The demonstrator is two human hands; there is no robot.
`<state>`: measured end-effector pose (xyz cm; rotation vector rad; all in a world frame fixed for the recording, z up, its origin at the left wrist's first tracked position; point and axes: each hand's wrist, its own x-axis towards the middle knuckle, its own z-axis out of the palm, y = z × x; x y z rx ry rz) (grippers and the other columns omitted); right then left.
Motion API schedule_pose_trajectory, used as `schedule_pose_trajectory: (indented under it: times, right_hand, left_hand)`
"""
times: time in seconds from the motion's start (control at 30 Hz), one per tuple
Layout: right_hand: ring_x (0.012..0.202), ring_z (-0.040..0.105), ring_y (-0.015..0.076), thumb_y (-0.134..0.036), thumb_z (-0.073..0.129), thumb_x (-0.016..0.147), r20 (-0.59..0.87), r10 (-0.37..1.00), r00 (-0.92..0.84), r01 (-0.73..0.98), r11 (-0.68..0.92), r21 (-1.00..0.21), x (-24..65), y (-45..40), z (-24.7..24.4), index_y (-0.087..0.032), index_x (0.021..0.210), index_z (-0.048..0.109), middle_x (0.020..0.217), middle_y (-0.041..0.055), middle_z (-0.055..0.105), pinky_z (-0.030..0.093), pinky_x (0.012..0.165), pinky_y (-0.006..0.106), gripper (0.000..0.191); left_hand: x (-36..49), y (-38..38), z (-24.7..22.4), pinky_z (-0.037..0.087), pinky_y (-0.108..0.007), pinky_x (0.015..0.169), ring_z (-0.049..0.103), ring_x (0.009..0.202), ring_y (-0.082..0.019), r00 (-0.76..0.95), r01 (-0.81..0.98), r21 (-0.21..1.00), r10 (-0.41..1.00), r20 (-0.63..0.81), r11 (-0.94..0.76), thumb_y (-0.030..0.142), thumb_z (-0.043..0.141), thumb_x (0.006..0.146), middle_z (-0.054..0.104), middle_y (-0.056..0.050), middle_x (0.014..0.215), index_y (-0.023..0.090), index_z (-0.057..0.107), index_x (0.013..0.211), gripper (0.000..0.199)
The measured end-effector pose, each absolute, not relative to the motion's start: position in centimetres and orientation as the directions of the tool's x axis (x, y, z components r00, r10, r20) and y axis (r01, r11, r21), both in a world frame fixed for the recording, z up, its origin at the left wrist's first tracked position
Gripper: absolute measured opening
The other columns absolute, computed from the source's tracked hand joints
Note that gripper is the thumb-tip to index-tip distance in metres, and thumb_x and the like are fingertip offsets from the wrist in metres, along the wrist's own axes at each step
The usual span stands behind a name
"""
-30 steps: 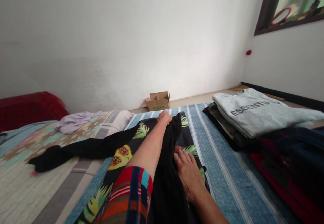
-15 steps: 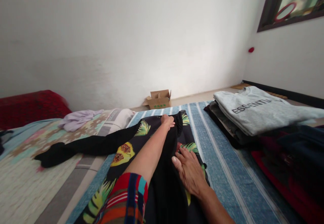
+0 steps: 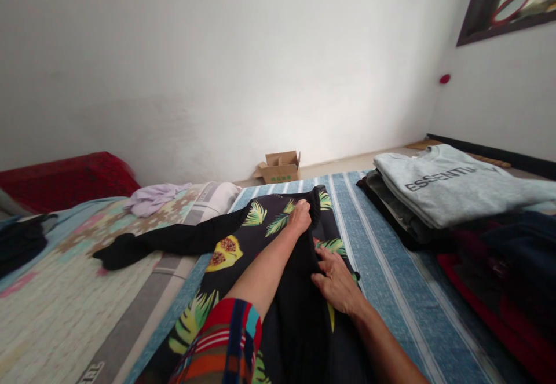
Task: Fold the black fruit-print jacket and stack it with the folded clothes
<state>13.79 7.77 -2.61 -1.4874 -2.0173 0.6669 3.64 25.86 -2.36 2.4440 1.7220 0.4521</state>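
Observation:
A black garment with fruit and leaf prints point(image 3: 226, 253) lies on the blue striped sheet point(image 3: 382, 274), one plain black sleeve point(image 3: 174, 238) stretched out to the left. Near the collar, my left hand point(image 3: 300, 216) is closed on the black fabric. Lower and to the right, my right hand point(image 3: 336, 280) has its fingers bent and pressed against the edge of the black fabric, with thumb and fingers close together. The other black sleeve point(image 3: 302, 308) lies lengthwise over the print, between my hands and partly under my left forearm.
A pile of clothes topped by a grey shirt point(image 3: 452, 187) lies at the right, with dark and red clothes point(image 3: 490, 291) nearer. An open cardboard box point(image 3: 280, 169) stands by the wall. A lilac cloth point(image 3: 152, 198) and red bundle point(image 3: 69, 181) are at the left.
My left hand has shifted slightly along the fabric near the collar. My right hand's fingers have drawn in from a flatter spread onto the fabric edge. The view has turned slightly left.

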Motion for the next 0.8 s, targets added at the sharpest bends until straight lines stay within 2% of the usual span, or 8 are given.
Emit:
schedule_pose_trajectory:
  times: [0.07,0.17,0.3,0.37,0.57,0.67,0.73,0.8]
  right_hand:
    - [0.127,0.041,0.0234,-0.018,0.044,0.075,0.142,0.961,-0.239,0.685,0.271,-0.677,13.9,7.8,-2.6,-0.020,0.077,0.071,0.132,0.0044,0.053,0.024,0.108,0.039,0.027]
    - [0.124,0.043,0.0226,-0.018,0.044,0.073,0.152,0.963,-0.221,0.667,0.263,-0.698,13.8,7.6,-2.6,-0.018,0.070,0.068,0.129,0.0059,0.054,0.023,0.108,0.038,0.024]
    - [0.120,0.046,0.0210,-0.019,0.044,0.074,0.176,0.960,-0.219,0.639,0.277,-0.718,13.6,7.4,-2.5,-0.019,0.066,0.065,0.126,0.0056,0.056,0.023,0.108,0.037,0.022]
    - [0.120,0.046,0.0212,-0.020,0.044,0.076,0.178,0.959,-0.221,0.639,0.280,-0.716,13.6,7.4,-2.4,-0.019,0.065,0.064,0.125,0.0058,0.056,0.023,0.108,0.037,0.023]
    - [0.121,0.044,0.0225,-0.023,0.045,0.082,0.176,0.957,-0.231,0.683,0.288,-0.672,13.5,7.4,-2.4,-0.017,0.067,0.064,0.121,0.0089,0.057,0.023,0.106,0.038,0.026]
    - [0.118,0.045,0.0221,-0.022,0.044,0.085,0.183,0.951,-0.249,0.694,0.307,-0.652,13.6,7.5,-2.7,-0.016,0.069,0.065,0.119,0.0098,0.057,0.025,0.104,0.038,0.027]
    - [0.115,0.047,0.0220,-0.023,0.043,0.086,0.183,0.949,-0.258,0.703,0.315,-0.638,13.6,7.5,-2.9,-0.016,0.069,0.064,0.115,0.0103,0.058,0.026,0.102,0.038,0.029]
    - [0.113,0.048,0.0220,-0.024,0.042,0.088,0.185,0.946,-0.267,0.707,0.323,-0.629,13.7,7.6,-3.0,-0.017,0.068,0.063,0.112,0.0104,0.058,0.026,0.101,0.038,0.030]
  left_hand:
    - [4.2,25.9,-2.0,0.043,-0.042,0.094,0.052,0.110,-0.022,0.320,0.912,0.224,0.937,0.139,-0.345,0.018,0.054,0.087,0.055,-0.009,0.118,0.013,0.060,0.102,0.017]
    - [4.6,25.9,-0.9,0.047,-0.042,0.088,0.056,0.102,-0.021,0.338,0.919,0.186,0.937,0.086,-0.348,0.029,0.058,0.087,0.058,-0.008,0.112,0.014,0.059,0.104,0.023]
    - [3.7,24.5,0.4,0.045,-0.038,0.091,0.057,0.101,-0.020,0.403,0.896,0.169,0.912,0.075,-0.410,0.017,0.052,0.088,0.061,-0.009,0.103,0.012,0.062,0.092,0.012]
    - [2.7,23.0,0.7,0.042,-0.034,0.094,0.056,0.103,-0.020,0.447,0.874,0.172,0.891,0.087,-0.455,0.008,0.049,0.084,0.061,-0.010,0.103,0.012,0.064,0.086,0.015]
    - [0.1,16.2,1.7,0.039,-0.029,0.097,0.052,0.111,-0.019,0.525,0.811,0.209,0.837,0.154,-0.547,0.009,0.048,0.079,0.058,-0.007,0.113,0.018,0.061,0.092,0.020]
    - [-0.5,10.4,3.1,0.044,-0.030,0.083,0.056,0.090,-0.018,0.464,0.833,0.253,0.870,0.166,-0.493,0.019,0.049,0.083,0.060,-0.005,0.090,0.018,0.057,0.081,0.008]
    - [-0.7,5.7,4.0,0.043,-0.029,0.073,0.055,0.082,-0.018,0.441,0.842,0.272,0.885,0.146,-0.465,0.029,0.053,0.084,0.058,-0.003,0.081,0.018,0.053,0.073,0.015]
    - [-1.0,1.3,4.3,0.043,-0.027,0.068,0.054,0.078,-0.017,0.489,0.821,0.269,0.864,0.123,-0.503,0.035,0.062,0.078,0.057,-0.001,0.079,0.019,0.051,0.073,0.020]
